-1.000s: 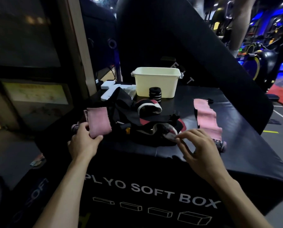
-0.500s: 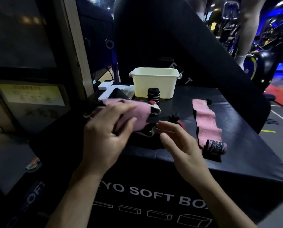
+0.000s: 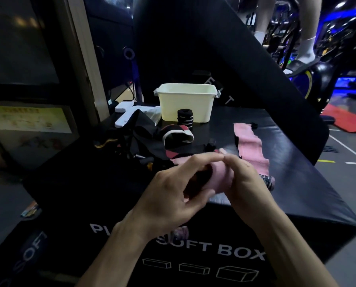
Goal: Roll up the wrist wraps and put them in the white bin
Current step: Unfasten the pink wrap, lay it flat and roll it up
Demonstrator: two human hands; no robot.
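At the surface's (image 3: 297,183) near edge, both hands' curled fingers (image 3: 202,160) now grip the just-lifted pink wrap (image 3: 220,177), so rolling can begin.

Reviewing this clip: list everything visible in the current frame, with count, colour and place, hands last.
bin: 1, white, back of the box top, upright.
rolled wrap: 1, black with white stripes, standing in front of the bin.
flat wrap: 1, pink, laid out on the right of the box top.
held wrap: 1, pink, between both hands near the front edge.
strap pile: several, black, red and white, tangled left of centre; count unclear.
white object: 1, back left of the box top.
plyo box: 1, black, carries everything.
left hand: grips the held wrap.
right hand: fingers curled on the held wrap.
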